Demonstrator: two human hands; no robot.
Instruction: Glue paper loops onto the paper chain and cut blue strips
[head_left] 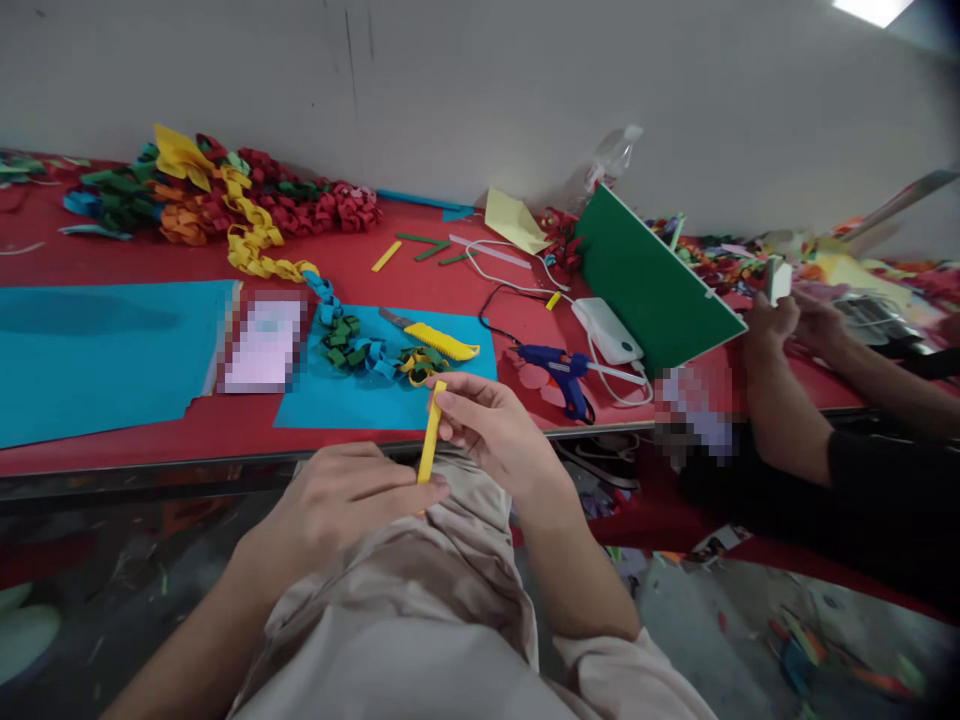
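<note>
Right hand: fingers pinched on top end of yellow strip; left hand: fingers curled, thumb pressing strip's lower end; strip near upright above lap, at 6 o'clock from paper chain on tabletop.

Paper strip between both hands, before table; knife behind, glue gun right.

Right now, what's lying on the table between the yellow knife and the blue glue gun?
In the head view, only bare red table lies between the yellow knife and the blue glue gun, past the edge of the blue paper sheet; a black cord curves just behind.
</note>
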